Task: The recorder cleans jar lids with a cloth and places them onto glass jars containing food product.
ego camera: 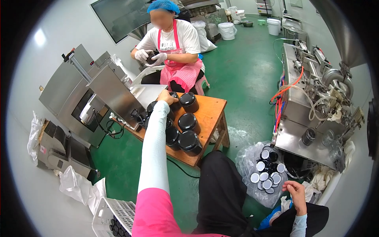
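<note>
Stretched far forward, my left hand (165, 97) has its fingers around a black-lidded jar (174, 103) near the far end of the wooden bench (211, 103). Several more dark jars (190, 142) stand upright on the bench, all with black lids; my forearm hides some of them. My right hand (297, 195) hovers by my right knee, fingers loosely bent and apart, holding nothing visible. Just beyond its fingertips, a clear plastic bag (247, 180) on the floor holds loose lids (267, 183), many with their white insides showing.
A co-worker (177, 44) sits opposite, holding a dark jar (151, 57) in gloved hands. A metal machine (115, 91) stands on the bench's left. At right, a filling machine (308, 109) carries a dark jar and clear glass jars. A white crate (118, 211) sits lower left.
</note>
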